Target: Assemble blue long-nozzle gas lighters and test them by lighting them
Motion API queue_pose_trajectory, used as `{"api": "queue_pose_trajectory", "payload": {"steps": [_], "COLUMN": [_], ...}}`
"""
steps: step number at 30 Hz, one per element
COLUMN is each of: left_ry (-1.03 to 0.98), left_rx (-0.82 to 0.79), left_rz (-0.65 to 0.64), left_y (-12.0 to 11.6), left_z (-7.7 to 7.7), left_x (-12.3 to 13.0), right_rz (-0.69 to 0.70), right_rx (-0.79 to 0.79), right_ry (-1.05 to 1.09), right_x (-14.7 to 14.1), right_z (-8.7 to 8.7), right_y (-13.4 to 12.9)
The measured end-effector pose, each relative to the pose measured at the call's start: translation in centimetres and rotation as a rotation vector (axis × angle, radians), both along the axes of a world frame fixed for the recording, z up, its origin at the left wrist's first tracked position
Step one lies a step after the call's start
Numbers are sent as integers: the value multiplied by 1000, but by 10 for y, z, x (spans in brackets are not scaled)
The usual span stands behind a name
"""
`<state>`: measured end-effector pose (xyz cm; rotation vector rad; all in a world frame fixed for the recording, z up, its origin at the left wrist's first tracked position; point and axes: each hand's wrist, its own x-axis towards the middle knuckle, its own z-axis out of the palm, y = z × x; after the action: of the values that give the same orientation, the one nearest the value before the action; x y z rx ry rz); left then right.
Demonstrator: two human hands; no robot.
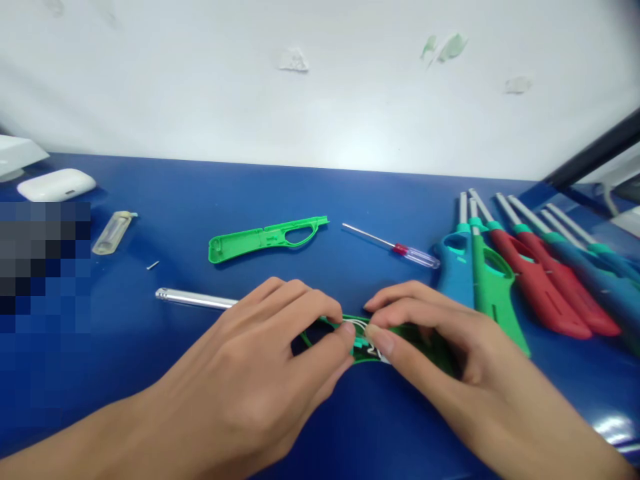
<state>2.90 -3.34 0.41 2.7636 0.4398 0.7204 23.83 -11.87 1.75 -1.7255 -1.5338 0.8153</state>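
An opened green gas lighter (367,360) lies on the blue table under both hands, its inside facing up. Its metal tube (195,299) reaches out to the left. My left hand (270,360) is closed around the housing near the trigger end, finger and thumb pressed inside. Thin white wire (373,348) loops between the hands. At the wire, the thumb and fingers of my right hand (440,340) are pinched over the housing. Both hands hide much of the lighter. Beyond them rests the other green housing half (245,243), hollow side up.
A screwdriver (407,253) lies behind my right hand. Several assembled lighters (543,287) line the right side. To the left are a translucent fuel tank (114,233), a small metal pin or screw (153,265) and a white case (57,185). A white wall (320,113) stands behind.
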Motion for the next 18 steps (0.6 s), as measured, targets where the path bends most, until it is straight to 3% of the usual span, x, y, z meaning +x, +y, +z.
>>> {"api": "queue_pose_trajectory", "payload": {"steps": [18], "left_ry": [24], "left_rx": [17], "left_rz": [-6], "left_y": [-1], "left_z": [4], "left_x": [3], "right_rz": [9], "right_rx": [-123], "right_ry": [8], "right_x": [0], "right_z": [7], "right_y": [5]}}
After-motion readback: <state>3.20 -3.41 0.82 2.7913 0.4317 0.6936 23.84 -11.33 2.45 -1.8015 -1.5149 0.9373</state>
